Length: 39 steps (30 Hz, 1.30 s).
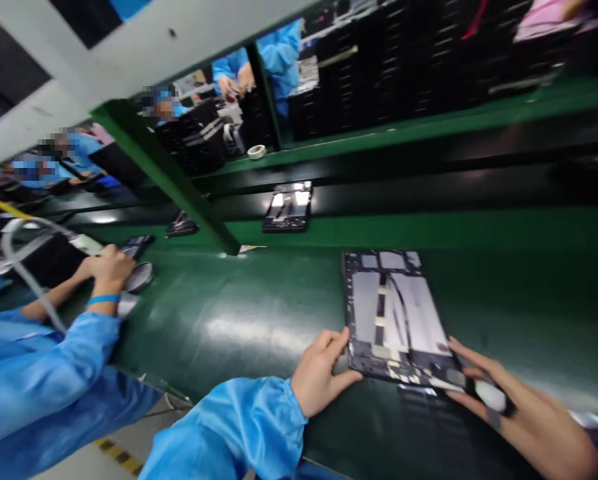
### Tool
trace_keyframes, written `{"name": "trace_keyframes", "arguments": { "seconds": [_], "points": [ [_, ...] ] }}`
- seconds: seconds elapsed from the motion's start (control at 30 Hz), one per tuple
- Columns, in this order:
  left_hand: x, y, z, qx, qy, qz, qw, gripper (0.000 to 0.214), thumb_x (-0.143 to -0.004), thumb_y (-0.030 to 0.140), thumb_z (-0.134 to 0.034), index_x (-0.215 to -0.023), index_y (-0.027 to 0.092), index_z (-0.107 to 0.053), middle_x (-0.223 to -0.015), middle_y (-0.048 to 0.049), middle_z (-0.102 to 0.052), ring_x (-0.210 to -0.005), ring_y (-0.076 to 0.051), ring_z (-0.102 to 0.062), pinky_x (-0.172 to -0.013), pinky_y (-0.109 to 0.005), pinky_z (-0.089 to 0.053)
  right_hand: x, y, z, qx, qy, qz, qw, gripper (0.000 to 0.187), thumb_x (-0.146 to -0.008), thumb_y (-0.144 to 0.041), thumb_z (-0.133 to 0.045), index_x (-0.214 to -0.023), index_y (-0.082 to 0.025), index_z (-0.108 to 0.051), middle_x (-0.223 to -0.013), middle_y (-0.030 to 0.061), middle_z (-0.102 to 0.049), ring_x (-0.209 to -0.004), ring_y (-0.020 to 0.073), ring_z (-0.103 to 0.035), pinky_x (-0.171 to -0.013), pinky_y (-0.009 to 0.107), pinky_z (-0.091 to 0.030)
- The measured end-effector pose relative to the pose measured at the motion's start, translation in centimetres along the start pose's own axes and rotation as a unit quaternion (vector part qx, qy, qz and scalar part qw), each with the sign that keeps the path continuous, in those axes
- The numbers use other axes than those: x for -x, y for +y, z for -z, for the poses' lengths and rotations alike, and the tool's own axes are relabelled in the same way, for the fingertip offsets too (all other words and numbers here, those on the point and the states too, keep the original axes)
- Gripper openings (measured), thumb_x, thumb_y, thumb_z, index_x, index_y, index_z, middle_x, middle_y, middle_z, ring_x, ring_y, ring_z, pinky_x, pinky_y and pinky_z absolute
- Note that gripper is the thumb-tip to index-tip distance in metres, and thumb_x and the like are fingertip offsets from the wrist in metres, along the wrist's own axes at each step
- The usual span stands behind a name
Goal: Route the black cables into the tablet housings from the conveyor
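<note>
An opened tablet (pixel 426 313) lies on the green bench, its inside facing up with pale battery panels, dark ribbon cables and a board along the near edge. My left hand (pixel 321 373) grips its near left corner, fingers on the side and thumb at the front edge. At the near right corner, my right hand (pixel 523 413) has its fingers along the side and its thumb by the front edge. A small dark-and-white object (pixel 491 397) sits within the right hand; blur hides its kind.
Another opened tablet (pixel 287 208) lies farther back, left of mine. A green post (pixel 169 180) rises from the bench (pixel 229 320). To the left, a co-worker's hand (pixel 111 267) is near a round dish (pixel 139 277). A tape roll (pixel 257 152) rests on the rear ledge.
</note>
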State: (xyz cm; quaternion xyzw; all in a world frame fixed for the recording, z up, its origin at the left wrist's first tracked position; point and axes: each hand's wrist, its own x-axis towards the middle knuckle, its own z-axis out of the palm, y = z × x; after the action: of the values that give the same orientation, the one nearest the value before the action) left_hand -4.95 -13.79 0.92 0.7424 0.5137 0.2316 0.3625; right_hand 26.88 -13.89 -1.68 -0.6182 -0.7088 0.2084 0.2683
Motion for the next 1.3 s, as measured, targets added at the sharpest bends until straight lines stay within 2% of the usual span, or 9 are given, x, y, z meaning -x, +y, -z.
{"name": "trace_keyframes", "arguments": {
  "seconds": [0.13,0.27,0.5,0.7,0.87,0.97,1.07,1.17,1.3],
  "points": [
    [-0.3,-0.3,0.1,-0.039,0.015,-0.016,0.999,0.073,-0.085,0.023,-0.07,-0.15,0.029,-0.036,-0.12,-0.0073,-0.057,-0.102,-0.021,-0.061,-0.095,-0.037,-0.052,-0.8,-1.4,0.8,-0.064,-0.052,-0.033,0.996,0.056,-0.082,-0.05,-0.064,-0.13,-0.022,-0.059,-0.092,0.0081,-0.075,-0.083,0.0278,-0.075,-0.068,0.032,-0.059],
    [-0.2,-0.5,0.8,-0.093,0.034,-0.045,0.994,0.062,-0.089,0.025,-0.065,-0.146,0.028,-0.041,-0.12,-0.0072,-0.06,-0.104,-0.021,-0.062,-0.093,-0.038,-0.054,-0.7,-1.9,0.9,-0.075,-0.052,-0.032,0.995,0.052,-0.087,-0.048,-0.062,-0.132,-0.022,-0.056,-0.094,0.0075,-0.074,-0.084,0.0265,-0.075,-0.071,0.033,-0.059],
    [-0.4,0.9,2.0,-0.148,0.073,-0.111,0.98,0.035,-0.094,0.036,-0.06,-0.127,0.024,-0.059,-0.109,-0.0062,-0.065,-0.098,-0.02,-0.064,-0.085,-0.035,-0.055,4.2,-2.9,-0.7,-0.086,0.003,-0.031,0.996,0.059,-0.091,-0.038,-0.061,-0.146,-0.027,-0.042,-0.145,0.0099,-0.054,-0.128,0.0338,-0.056,-0.099,0.049,-0.054],
    [-1.4,2.0,1.4,-0.141,0.062,-0.158,0.975,0.016,-0.098,0.028,-0.053,-0.098,0.022,-0.068,-0.089,-0.002,-0.065,-0.082,-0.016,-0.063,-0.074,-0.028,-0.052,6.6,-2.7,-0.3,-0.079,-0.004,0.029,0.996,0.064,-0.091,-0.029,-0.063,-0.149,-0.029,-0.037,-0.149,0.0092,-0.05,-0.128,0.0325,-0.054,-0.101,0.048,-0.053],
    [-1.8,2.5,1.4,-0.079,0.031,-0.119,0.989,0.012,-0.096,0.023,-0.054,-0.093,0.021,-0.066,-0.09,-0.0014,-0.064,-0.083,-0.014,-0.063,-0.074,-0.025,-0.049,6.2,-3.0,0.4,-0.057,0.044,0.134,0.988,0.072,-0.088,-0.017,-0.067,-0.15,-0.038,-0.037,-0.143,0.0066,-0.056,-0.127,0.0322,-0.056,-0.103,0.051,-0.052],
    [-1.8,2.7,1.5,-0.052,0.016,-0.09,0.994,0.011,-0.095,0.022,-0.054,-0.093,0.021,-0.065,-0.089,-0.0012,-0.063,-0.076,-0.012,-0.06,-0.069,-0.023,-0.048,6.2,-4.6,-0.1,-0.062,-0.035,0.197,0.978,0.075,-0.086,-0.005,-0.061,-0.146,-0.045,-0.042,-0.133,0.0027,-0.064,-0.124,0.0303,-0.059,-0.107,0.048,-0.051],
    [-1.7,2.8,1.6,-0.036,0.008,-0.069,0.997,0.011,-0.094,0.023,-0.054,-0.092,0.02,-0.065,-0.087,-0.001,-0.061,-0.071,-0.011,-0.058,-0.065,-0.022,-0.046,6.4,-6.1,-0.5,-0.063,-0.182,0.209,0.959,0.068,-0.083,-0.001,-0.053,-0.141,-0.037,-0.051,-0.142,0.0024,-0.056,-0.132,0.03,-0.051,-0.112,0.048,-0.045],
    [-1.8,2.9,1.7,-0.02,-0.003,-0.059,0.998,0.012,-0.094,0.023,-0.054,-0.09,0.02,-0.066,-0.084,-0.0007,-0.06,-0.069,-0.011,-0.056,-0.065,-0.023,-0.045,6.5,-6.7,-0.3,-0.05,-0.237,0.231,0.942,0.056,-0.085,-0.002,-0.052,-0.134,-0.028,-0.058,-0.143,0.0034,-0.057,-0.135,0.026,-0.048,-0.113,0.045,-0.043],
    [-2.2,3.2,1.9,-0.013,-0.016,-0.041,0.999,0.014,-0.093,0.024,-0.055,-0.086,0.02,-0.066,-0.079,-0.0004,-0.059,-0.065,-0.011,-0.053,-0.063,-0.023,-0.044,4.7,-7.4,0.1,-0.09,-0.117,0.236,0.96,0.035,-0.093,-0.013,-0.057,-0.124,-0.028,-0.062,-0.128,0.0056,-0.069,-0.12,0.0221,-0.063,-0.101,0.036,-0.055]
  ]
}}
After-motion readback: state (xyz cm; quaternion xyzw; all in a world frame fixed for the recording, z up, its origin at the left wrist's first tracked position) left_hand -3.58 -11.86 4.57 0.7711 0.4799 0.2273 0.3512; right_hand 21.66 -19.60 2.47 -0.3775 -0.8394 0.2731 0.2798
